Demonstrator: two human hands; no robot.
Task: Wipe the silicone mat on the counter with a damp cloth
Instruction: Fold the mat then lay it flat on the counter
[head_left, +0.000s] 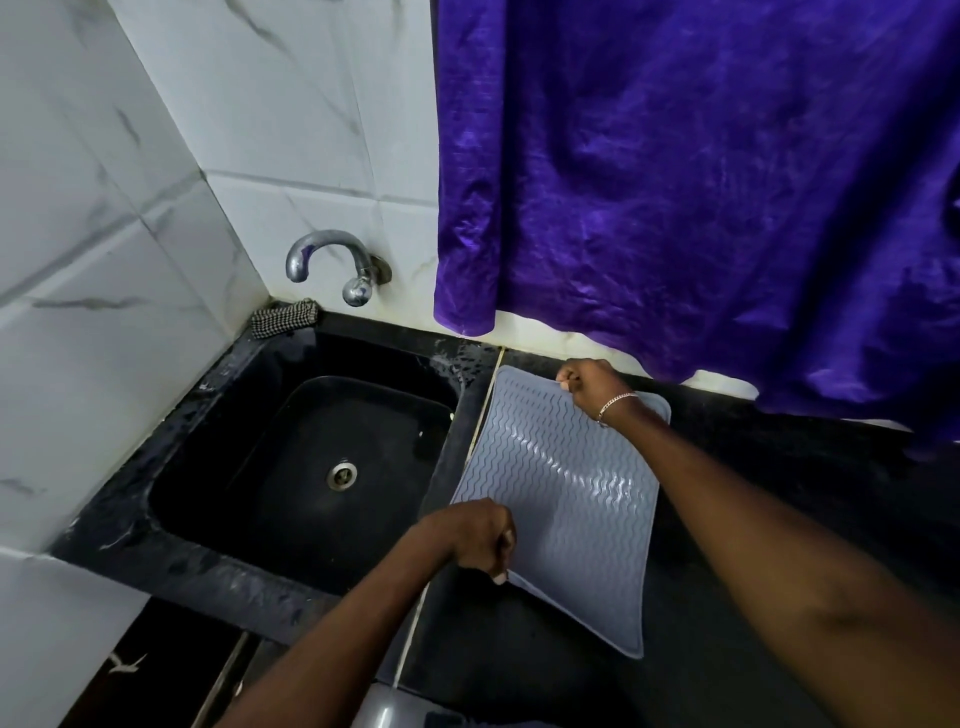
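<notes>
A grey silicone mat with a wavy ribbed surface lies on the black counter, just right of the sink. My left hand pinches the mat's near left edge. My right hand, with a bracelet on the wrist, grips the far edge of the mat. A checked cloth lies bunched at the back left corner of the sink rim, away from both hands.
A black sink with a metal drain sits to the left. A chrome tap sticks out of the white tiled wall above it. A purple curtain hangs over the back of the counter.
</notes>
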